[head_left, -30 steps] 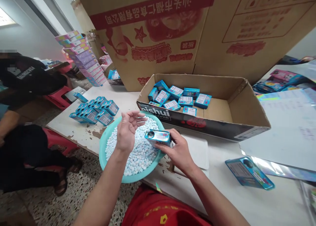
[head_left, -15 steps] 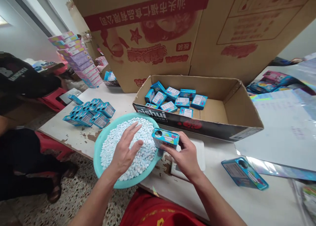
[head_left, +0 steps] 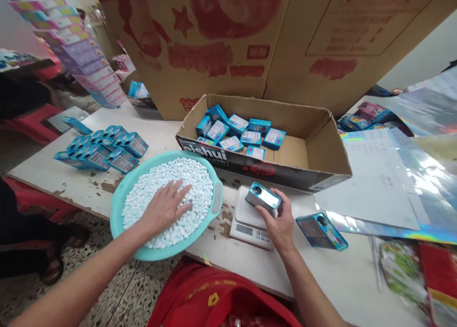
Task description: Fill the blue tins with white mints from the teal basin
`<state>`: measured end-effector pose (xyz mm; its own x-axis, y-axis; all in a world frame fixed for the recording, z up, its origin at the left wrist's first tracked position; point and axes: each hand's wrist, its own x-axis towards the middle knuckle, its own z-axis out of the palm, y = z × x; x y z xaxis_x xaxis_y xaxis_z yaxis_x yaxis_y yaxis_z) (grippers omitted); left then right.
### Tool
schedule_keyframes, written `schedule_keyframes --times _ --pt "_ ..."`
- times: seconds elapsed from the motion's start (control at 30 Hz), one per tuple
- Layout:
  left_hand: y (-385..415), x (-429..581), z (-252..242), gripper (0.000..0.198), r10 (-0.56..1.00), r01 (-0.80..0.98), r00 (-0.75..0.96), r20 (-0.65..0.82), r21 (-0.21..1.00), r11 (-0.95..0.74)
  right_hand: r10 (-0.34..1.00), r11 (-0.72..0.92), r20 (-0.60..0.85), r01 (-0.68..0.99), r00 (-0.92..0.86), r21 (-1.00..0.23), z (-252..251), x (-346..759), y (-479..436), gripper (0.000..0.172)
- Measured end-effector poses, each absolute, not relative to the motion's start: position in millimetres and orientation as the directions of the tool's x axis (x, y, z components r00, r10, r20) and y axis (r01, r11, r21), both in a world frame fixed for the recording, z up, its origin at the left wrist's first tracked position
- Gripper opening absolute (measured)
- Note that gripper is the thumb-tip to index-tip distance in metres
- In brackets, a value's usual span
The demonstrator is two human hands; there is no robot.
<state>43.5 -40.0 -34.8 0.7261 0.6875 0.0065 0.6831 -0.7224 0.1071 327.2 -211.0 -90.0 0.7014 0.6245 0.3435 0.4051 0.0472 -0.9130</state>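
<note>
My left hand (head_left: 166, 208) lies with spread fingers on a mass of small white candies (head_left: 194, 182) filling a turquoise basin (head_left: 117, 208). Between the thumb and fingers of my right hand (head_left: 280, 217) is a small blue box (head_left: 263, 197) with a round dark hole in its top. It is over the white digital scale (head_left: 249, 222); I cannot tell whether it touches the plate. Another blue box (head_left: 321, 231) stands on the table to the right of my right hand.
Behind the scale, an open carton (head_left: 298, 172) holds several blue boxes. More blue boxes (head_left: 95, 153) are grouped left of the basin. A tall stack of pink and purple boxes (head_left: 82, 55) and a large cardboard box (head_left: 214, 46) stand at the back. Shiny sheets (head_left: 378, 189) lie right.
My right hand has carried the blue box rightward from the basin's edge to over the scale. My left hand has come down onto the candies. The view has shifted.
</note>
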Motion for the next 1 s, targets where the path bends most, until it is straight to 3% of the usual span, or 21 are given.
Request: schedule_keyframes --times 0.1,0.2,0.27,0.4,0.5,0.6,0.7,0.8,0.87,0.93,1.0 --pt "-26 50 -32 0.050 0.712 0.710 0.702 -0.010 0.081 -0.699 0.568 0.086 0.423 0.461 0.706 -0.883 -87 327 -230 0.063" --pt "-18 53 -30 0.045 0.757 0.756 0.654 -0.001 0.054 -0.653 0.529 0.058 0.444 0.490 0.723 -0.869 -83 324 -256 0.053" --pt "-13 54 -26 0.039 0.796 0.791 0.604 0.024 0.107 -0.603 0.527 0.001 0.437 0.514 0.729 -0.858 -82 320 -274 0.047" --pt "-6 53 -14 0.027 0.884 0.814 0.464 0.061 0.364 -0.453 0.527 -0.120 0.438 0.574 0.728 -0.810 -87 308 -304 0.034" --pt "-5 54 -4 0.027 0.947 0.765 0.321 -0.033 0.598 -0.238 0.561 -0.185 0.450 0.636 0.694 -0.749 -92 301 -316 0.026" --pt "-8 56 5 0.030 0.962 0.535 0.235 -0.138 0.845 -0.009 0.620 -0.205 0.463 0.700 0.633 -0.684 -97 296 -323 0.023" --pt "-11 55 9 0.032 0.963 0.340 0.218 -0.160 0.937 0.079 0.666 -0.184 0.471 0.740 0.578 -0.647 -101 293 -327 0.024" --pt "-14 51 11 0.029 0.954 0.519 0.258 -0.153 0.855 -0.003 0.687 -0.178 0.468 0.752 0.557 -0.634 -104 293 -328 0.026" --pt "-15 47 10 0.023 0.934 0.719 0.346 -0.082 0.663 -0.208 0.683 -0.183 0.470 0.754 0.559 -0.630 -106 294 -328 0.026" --pt "-15 45 9 0.018 0.897 0.800 0.442 0.010 0.447 -0.399 0.678 -0.184 0.479 0.760 0.557 -0.623 -107 296 -328 0.025" --pt "-13 44 10 0.017 0.877 0.804 0.475 0.069 0.371 -0.465 0.676 -0.181 0.491 0.770 0.549 -0.612 -107 297 -328 0.025"
